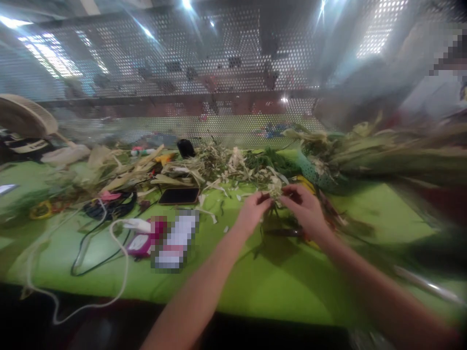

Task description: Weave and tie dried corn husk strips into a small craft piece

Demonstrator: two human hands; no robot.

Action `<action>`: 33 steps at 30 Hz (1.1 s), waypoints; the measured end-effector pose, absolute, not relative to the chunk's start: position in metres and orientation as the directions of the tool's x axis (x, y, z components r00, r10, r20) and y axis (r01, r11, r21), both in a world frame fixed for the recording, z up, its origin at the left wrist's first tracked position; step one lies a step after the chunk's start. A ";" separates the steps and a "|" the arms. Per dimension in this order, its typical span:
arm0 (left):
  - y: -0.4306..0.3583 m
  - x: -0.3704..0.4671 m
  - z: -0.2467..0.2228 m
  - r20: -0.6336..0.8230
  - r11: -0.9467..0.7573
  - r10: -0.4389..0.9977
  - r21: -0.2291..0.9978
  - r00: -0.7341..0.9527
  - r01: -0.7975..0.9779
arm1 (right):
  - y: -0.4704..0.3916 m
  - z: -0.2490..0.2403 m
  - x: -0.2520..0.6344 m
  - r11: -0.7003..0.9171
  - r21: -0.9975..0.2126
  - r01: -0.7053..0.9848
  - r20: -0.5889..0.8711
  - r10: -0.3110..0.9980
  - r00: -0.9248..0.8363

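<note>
Close together above the green table [255, 291], both my hands hold a small pale flower [275, 186] that looks made of dried husk. Its petals point up and thin dark stems show just below my fingers. My left hand [252, 210] pinches it from the left side. From the right, my right hand [305, 206] is closed on it with thumb and fingers. Exactly where the fingertips meet the flower is blurred. Beneath my right hand lies a dark tool [286, 232] with yellow parts near it, its kind unclear.
Dried husks [127, 172] and pale scraps pile along the back. A green perforated basket [315, 167] holds long husks at right. On the left lie a dark phone [178, 196], a pixelated screen [177, 240], a magenta box [142, 243] and a white cable [126, 272]. A mesh panel [204, 58] stands behind.
</note>
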State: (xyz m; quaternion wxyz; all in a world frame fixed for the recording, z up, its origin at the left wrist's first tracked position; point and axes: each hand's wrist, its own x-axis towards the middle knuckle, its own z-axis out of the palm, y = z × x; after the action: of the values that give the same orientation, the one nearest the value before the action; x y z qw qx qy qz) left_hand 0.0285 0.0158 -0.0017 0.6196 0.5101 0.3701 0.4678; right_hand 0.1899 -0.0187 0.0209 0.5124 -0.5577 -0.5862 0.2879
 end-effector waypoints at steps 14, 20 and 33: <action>0.015 0.028 -0.005 0.069 -0.028 0.914 0.994 0.401 -0.106 | -0.015 0.022 0.188 0.083 -0.996 0.037 0.087 0.990 0.116; 0.017 0.023 -0.006 0.051 -0.017 0.905 0.996 0.422 -0.084 | -0.011 0.022 0.192 0.062 -0.997 0.041 0.065 0.995 0.079; 0.022 0.021 0.003 -0.046 0.133 0.963 0.939 0.266 -0.318 | -0.011 0.009 0.185 0.078 -0.965 0.252 0.078 0.997 -0.010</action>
State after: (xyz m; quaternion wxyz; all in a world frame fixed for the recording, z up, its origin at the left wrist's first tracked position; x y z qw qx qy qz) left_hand 0.0206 0.0219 0.0028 0.6597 0.4449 0.3624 0.4853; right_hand 0.1849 -0.0115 0.0088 0.4515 -0.5395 -0.5788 0.4124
